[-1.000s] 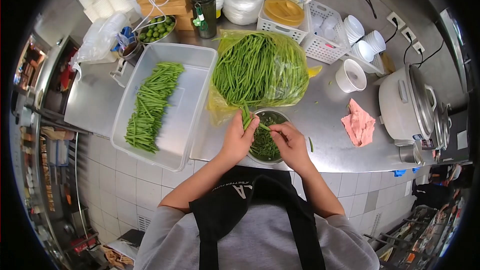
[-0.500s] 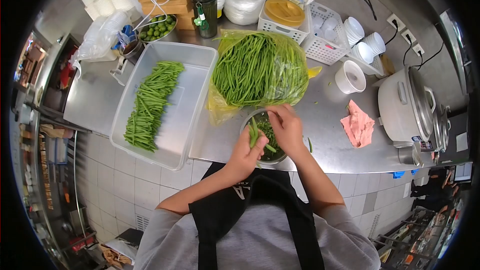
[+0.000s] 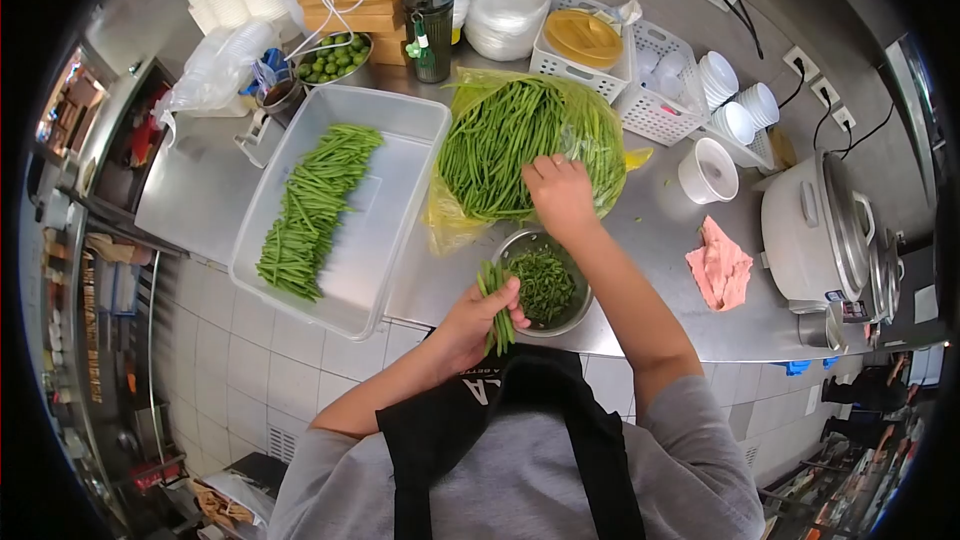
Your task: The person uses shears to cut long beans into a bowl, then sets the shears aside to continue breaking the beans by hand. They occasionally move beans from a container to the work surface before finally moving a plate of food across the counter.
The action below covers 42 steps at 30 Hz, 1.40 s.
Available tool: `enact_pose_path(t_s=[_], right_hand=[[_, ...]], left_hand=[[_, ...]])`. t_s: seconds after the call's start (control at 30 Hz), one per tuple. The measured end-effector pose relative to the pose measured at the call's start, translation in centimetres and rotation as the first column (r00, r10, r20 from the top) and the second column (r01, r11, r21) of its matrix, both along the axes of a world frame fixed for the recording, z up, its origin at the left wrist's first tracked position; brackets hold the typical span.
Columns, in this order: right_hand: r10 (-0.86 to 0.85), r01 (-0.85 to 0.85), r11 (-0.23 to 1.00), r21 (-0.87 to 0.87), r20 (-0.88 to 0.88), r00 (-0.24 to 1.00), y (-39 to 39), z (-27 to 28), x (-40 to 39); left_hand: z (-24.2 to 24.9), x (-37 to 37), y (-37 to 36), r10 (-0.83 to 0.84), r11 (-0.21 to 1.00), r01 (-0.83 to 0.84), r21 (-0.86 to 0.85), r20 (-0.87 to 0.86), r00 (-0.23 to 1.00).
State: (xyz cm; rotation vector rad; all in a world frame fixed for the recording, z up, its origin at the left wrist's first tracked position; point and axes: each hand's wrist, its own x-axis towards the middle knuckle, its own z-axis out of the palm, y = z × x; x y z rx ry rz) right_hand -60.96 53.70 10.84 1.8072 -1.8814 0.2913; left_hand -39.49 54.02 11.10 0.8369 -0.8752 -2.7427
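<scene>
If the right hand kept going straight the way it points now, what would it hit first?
Most likely the green beans in the yellow bag: the fingertips of the right hand are right over them. Whether they already touch is unclear from this view.

One yellow bag, one rectangular tub, one bowl of green bits, one pink cloth

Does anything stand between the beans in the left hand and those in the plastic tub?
Only the wall of the plastic tub, on the side facing the left hand and its held beans. Between wall and hand, only metal counter shows.
</scene>
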Motion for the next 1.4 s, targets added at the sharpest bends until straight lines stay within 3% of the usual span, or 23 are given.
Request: enact_pose_path(t_s=[0.17,0.27,0.3,0.4,0.5,0.57,0.67,0.77,0.87,0.97,1.0,1.07,1.17,1.2,1.3,1.37,1.4], right_hand=[[0.099,-0.068,0.988,-0.142,0.224,0.97,4.0,4.0,4.6],[0.217,-0.139,0.974,-0.179,0.554,0.804,6.2,5.4,6.1],[0.223,-0.143,0.974,-0.175,0.638,0.737,6.8,6.1,6.4],[0.205,-0.111,0.979,-0.172,0.82,0.534,8.1,6.9,6.5],[0.162,-0.015,0.985,-0.171,0.897,0.412,8.8,6.1,6.1],[0.134,0.052,0.985,-0.163,0.924,0.358,9.3,5.8,5.8],[0.137,0.048,0.984,-0.173,0.896,0.421,9.8,5.1,5.4],[0.137,-0.08,0.986,-0.147,0.432,0.891,10.2,5.2,4.5],[0.104,-0.071,0.991,-0.117,0.306,0.946,10.6,4.5,4.7],[0.084,-0.017,0.986,-0.165,0.41,0.908,10.3,3.4,5.3],[0.08,0.031,0.985,-0.169,0.615,0.784,10.3,2.8,5.6],[0.079,0.124,0.982,-0.142,0.908,0.411,10.2,1.8,6.1],[0.11,0.284,0.958,-0.038,0.965,-0.239,9.9,2.1,6.3],[0.11,0.291,0.955,-0.055,0.978,-0.176,10.0,1.9,6.1],[0.048,0.235,0.971,-0.037,0.998,-0.041,10.6,0.8,5.4],[-0.073,0.107,0.991,0.074,0.997,-0.011,11.6,0.6,5.6],[-0.071,0.088,0.994,0.063,0.994,0.082,11.7,0.8,5.7]], left_hand=[[0.4,-0.7,-1.7,0.149,0.897,-0.102,-0.431,0.075,0.986],[1.3,-1.4,-2.8,0.242,0.713,-0.17,-0.68,0.011,0.97],[1.4,-1.6,-3.1,0.242,0.619,-0.202,-0.759,-0.06,0.968],[1.2,-2.1,-3.9,0.102,0.042,-0.162,-0.986,-0.157,0.982],[1.0,-2.2,-2.8,0.048,0.184,-0.04,-0.982,-0.031,0.998],[0.9,-2.1,-2.5,0.016,0.168,-0.016,-0.986,-0.014,1.0],[0.9,-2.1,-2.3,0.005,0.156,0.024,-0.988,0.025,1.0],[0.4,-2.2,-2.3,0.031,0.152,0.022,-0.988,0.027,0.999],[0.2,-2.1,-2.1,0.027,0.153,0.013,-0.988,0.017,0.999],[0.0,-2.1,-1.4,-0.012,0.229,0.022,-0.973,0.019,1.0],[-0.1,-2.2,-1.1,-0.027,0.265,0.027,-0.964,0.021,0.999],[-0.4,-2.1,-0.3,-0.027,0.254,0.009,-0.967,0.003,1.0],[-1.0,-2.3,-0.1,0.017,0.331,-0.063,-0.942,-0.061,0.998],[-1.2,-2.4,-0.2,0.039,0.37,-0.094,-0.924,-0.086,0.996],[-1.0,-2.4,-1.1,0.08,0.657,-0.069,-0.75,-0.022,0.997],[-0.8,-2.5,-1.5,0.134,0.705,-0.135,-0.696,-0.057,0.989],[-0.7,-2.6,-1.6,0.162,0.726,-0.169,-0.667,-0.073,0.984]])
